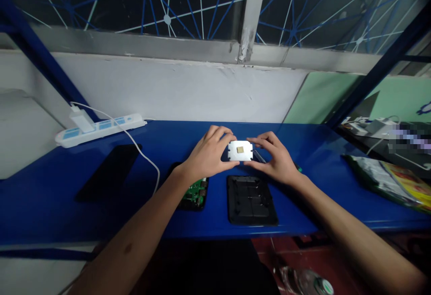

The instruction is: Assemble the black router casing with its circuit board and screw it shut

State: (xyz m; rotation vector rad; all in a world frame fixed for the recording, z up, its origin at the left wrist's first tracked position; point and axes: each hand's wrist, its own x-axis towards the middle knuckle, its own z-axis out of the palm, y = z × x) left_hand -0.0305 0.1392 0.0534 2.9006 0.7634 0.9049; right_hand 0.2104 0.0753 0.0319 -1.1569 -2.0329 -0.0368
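Observation:
Between my two hands, raised over the blue table, is a silvery metal plate (247, 152) with notched edges and a small tan square pad on its face. My left hand (210, 153) pinches its left end, and my right hand (274, 158) grips the right end by thumb and fingers. Partly hidden under my left forearm lies a green circuit board (195, 194) in a black casing. A black plastic cover (252, 200), inside facing up, rests in front of the plate. Something slim and dark shows behind my right hand, too covered to name.
A white power strip (104, 129) with a plugged-in charger (81, 120) stands at the back left, its cable (143, 151) trailing across the blue table (151, 223). Left of it lies a dark flat slab (109, 171). A colourful packet (392, 180) lies right; a bottle (310, 281) is below.

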